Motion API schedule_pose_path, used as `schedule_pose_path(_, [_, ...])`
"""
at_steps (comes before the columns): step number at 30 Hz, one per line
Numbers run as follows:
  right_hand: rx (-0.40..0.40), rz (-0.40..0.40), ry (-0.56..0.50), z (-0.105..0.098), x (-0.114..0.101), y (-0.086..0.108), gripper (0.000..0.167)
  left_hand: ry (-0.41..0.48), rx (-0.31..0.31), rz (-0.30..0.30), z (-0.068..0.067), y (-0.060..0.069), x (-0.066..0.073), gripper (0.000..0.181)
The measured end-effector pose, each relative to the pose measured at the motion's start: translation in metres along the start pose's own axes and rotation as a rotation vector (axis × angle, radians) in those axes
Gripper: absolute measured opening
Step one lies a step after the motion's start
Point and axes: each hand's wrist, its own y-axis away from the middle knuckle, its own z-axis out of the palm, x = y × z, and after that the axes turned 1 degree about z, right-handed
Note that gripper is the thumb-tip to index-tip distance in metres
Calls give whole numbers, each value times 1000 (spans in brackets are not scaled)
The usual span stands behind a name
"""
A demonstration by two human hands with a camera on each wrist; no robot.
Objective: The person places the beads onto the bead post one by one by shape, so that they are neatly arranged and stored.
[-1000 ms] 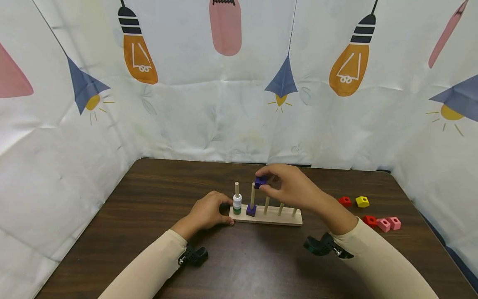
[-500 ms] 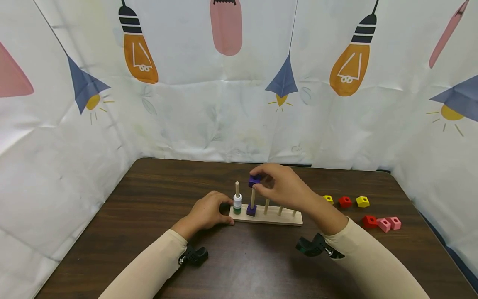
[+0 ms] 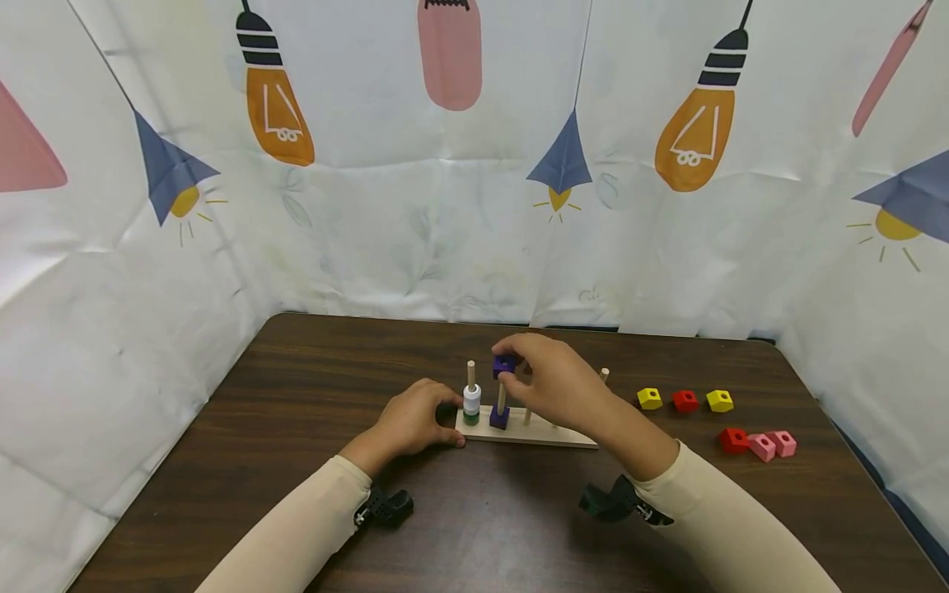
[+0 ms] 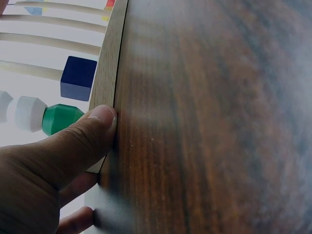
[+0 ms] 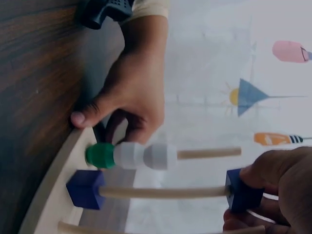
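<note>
A wooden peg board (image 3: pixel 519 439) with several upright pegs lies on the table. My left hand (image 3: pixel 415 420) pinches its left end, the thumb (image 4: pixel 97 122) against the near edge and fingers behind. The leftmost peg carries a green bead (image 5: pixel 100 155) at the bottom and white beads (image 5: pixel 161 156) above it. At the foot of the second peg (image 5: pixel 165 192) sits a dark purple cube (image 5: pixel 85 189). My right hand (image 3: pixel 556 383) pinches another purple cube (image 5: pixel 242 190) right at that peg's tip; whether the tip is inside the hole, I cannot tell. That hand hides parts of the pegs farther right.
To the right of the board lie loose blocks with holes: two yellow ones (image 3: pixel 649 399), two red ones (image 3: pixel 734 441) and two pink ones (image 3: pixel 784 443). A printed white cloth (image 3: pixel 445 239) hangs behind the dark wooden table (image 3: pixel 356 346).
My right hand has carried the purple cube left, then slightly down, to the second peg's tip. A yellow block behind the right forearm has come into view. My left hand stays put.
</note>
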Motion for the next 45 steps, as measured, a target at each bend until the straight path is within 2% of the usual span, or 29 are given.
schedule_pose_path(6, [20, 13, 22, 9, -3, 1, 33, -3, -4, -3, -1, 1, 0, 52])
schedule_pose_path(12, [35, 69, -43, 22, 2, 4, 41, 0, -9, -5, -1, 1, -1, 52])
schedule_pose_path(15, [81, 79, -73, 29, 6, 6, 55, -1, -11, -3, -1, 1, -1, 52])
schedule_pose_path(21, [207, 91, -173, 44, 14, 12, 94, 1, -12, -3, -1, 0, 0, 52])
schedule_pose_path(28, [252, 191, -303, 64, 25, 19, 113, 0, -10, -6, -1, 0, 1, 52])
schedule_pose_path(32, [267, 196, -350, 75, 31, 22, 118, 4, -8, -11, -1, 0, 1, 52])
schedule_pose_path(39, [232, 212, -356, 91, 40, 25, 116, 9, -1, -9, -1, 1, 2, 52])
schedule_pose_path(45, [232, 211, -346, 96, 45, 27, 113, 9, 0, -4, -1, 1, 2, 52])
